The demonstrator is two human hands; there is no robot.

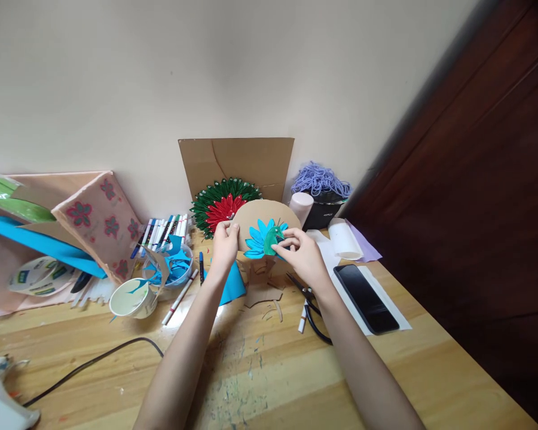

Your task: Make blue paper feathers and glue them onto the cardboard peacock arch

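Wooden tabletop [273, 382]: paint-flecked, set against a pale wall [161, 89].
White device [2, 403]: eight o'clock, partly out of frame.
Black-handled scissors [312, 322]: five o'clock, by the right forearm.
Smartphone [367, 298]: four o'clock, on white paper [402, 322].
Left hand [225, 242]: grips the cardboard disc [262, 209], center, at its nine o'clock edge.
Right hand [305, 254]: fingertips closed on the green bird cutout [271, 242], fronting blue petals [255, 242] on the disc.
Red-and-green flower [226, 206]: eleven o'clock, behind the disc.
Cardboard panel [251, 161]: twelve o'clock, upright at the wall.
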